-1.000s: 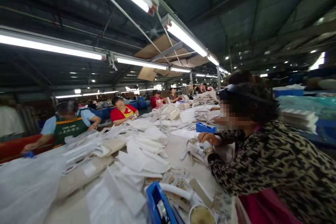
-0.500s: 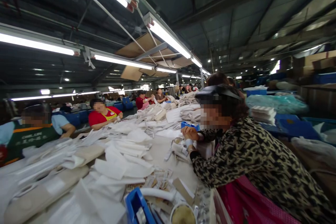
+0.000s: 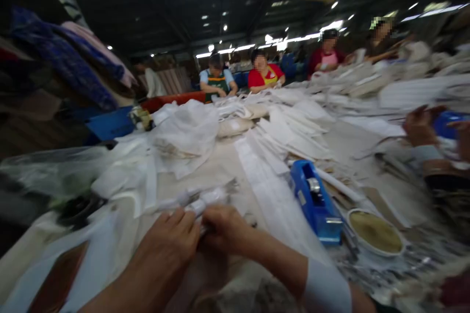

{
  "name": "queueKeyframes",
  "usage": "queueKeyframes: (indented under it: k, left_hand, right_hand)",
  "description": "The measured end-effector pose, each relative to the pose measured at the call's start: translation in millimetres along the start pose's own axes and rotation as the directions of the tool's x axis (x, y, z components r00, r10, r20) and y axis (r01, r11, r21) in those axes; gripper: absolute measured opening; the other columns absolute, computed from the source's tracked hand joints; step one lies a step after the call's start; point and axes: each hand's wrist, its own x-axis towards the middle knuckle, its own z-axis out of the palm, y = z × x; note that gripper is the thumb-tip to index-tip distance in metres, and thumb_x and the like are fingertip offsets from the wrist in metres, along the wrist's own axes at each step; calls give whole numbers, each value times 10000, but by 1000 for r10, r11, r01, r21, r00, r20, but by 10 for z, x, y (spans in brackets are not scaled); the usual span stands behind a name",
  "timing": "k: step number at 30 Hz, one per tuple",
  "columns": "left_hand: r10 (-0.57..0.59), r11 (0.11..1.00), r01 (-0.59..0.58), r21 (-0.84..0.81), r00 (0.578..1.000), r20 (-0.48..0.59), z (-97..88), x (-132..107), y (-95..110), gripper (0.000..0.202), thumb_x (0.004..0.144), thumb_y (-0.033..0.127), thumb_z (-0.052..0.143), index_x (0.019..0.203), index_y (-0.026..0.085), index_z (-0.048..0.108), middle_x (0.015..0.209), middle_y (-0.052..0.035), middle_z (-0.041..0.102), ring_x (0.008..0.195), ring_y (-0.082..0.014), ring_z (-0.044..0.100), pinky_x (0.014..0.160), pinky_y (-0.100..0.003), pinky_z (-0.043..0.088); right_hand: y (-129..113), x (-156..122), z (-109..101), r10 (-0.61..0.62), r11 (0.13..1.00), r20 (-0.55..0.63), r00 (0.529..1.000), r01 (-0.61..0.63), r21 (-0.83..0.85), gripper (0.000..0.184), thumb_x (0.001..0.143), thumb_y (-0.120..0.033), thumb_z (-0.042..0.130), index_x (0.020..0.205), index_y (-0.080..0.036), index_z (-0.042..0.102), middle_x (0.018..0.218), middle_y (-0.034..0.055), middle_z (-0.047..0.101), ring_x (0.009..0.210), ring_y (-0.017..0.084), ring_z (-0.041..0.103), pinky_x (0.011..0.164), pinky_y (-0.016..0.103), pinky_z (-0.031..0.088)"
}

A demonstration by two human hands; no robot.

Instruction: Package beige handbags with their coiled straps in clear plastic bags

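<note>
My left hand [image 3: 167, 239] and my right hand [image 3: 227, 230] meet in front of me, low over the table, with their fingers curled closed. At the fingertips is a crumpled white bundle [image 3: 209, 198], blurred, with greyish ends; both hands appear to pinch its near edge. What lies between the fingers is mostly hidden. Right of my hands stands a blue tape dispenser [image 3: 317, 203]. Beside that is a round white tub [image 3: 376, 232] with a yellowish-brown surface inside. A long white padded strip [image 3: 268, 186] runs along the table beyond my right hand.
Piles of white and beige fabric pieces [image 3: 293, 129] cover the table's far part. Clear plastic bags [image 3: 183, 132] lie at left, near a brown flat object [image 3: 58, 279]. At right, a co-worker's hands [image 3: 422, 124] work by another blue dispenser [image 3: 450, 124]. Other people sit opposite.
My view has swung left and down, away from the co-worker at right. Both of my hands, out of view before, now show at the white bundle.
</note>
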Motion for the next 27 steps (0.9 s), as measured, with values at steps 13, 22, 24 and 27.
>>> queueKeyframes:
  k: [13,22,24,27]
  left_hand:
    - [-49,992,87,-92,933,356,-130,254,-44,126,728,67,524,769,141,618,769,-80,645,750,-228,610,631,-301,435]
    - [2,991,44,-127,940,341,78,284,50,189,717,52,474,770,153,624,768,-87,645,771,-234,605,653,-313,428]
    - [13,992,35,-119,926,377,41,322,78,187,704,51,486,760,151,633,763,-92,653,758,-240,608,639,-314,424]
    - [65,991,-8,-136,905,420,-30,383,135,186,736,71,475,766,145,643,743,-100,664,724,-244,612,615,-322,413]
  right_hand:
    - [298,-298,-203,34,998,6,999,-34,-58,159,682,-66,674,676,-160,546,702,-6,525,702,131,484,624,237,346]
    - [359,-341,-21,-97,959,-8,995,92,-268,213,683,-34,497,815,-180,580,767,23,564,750,170,507,669,272,376]
    - [399,-316,20,-161,937,-7,987,151,-314,164,705,-42,489,748,-179,568,729,24,563,713,167,502,647,271,375]
    - [423,-313,86,-211,914,-42,977,181,-363,166,721,-29,476,673,-176,537,684,29,564,664,163,493,613,270,378]
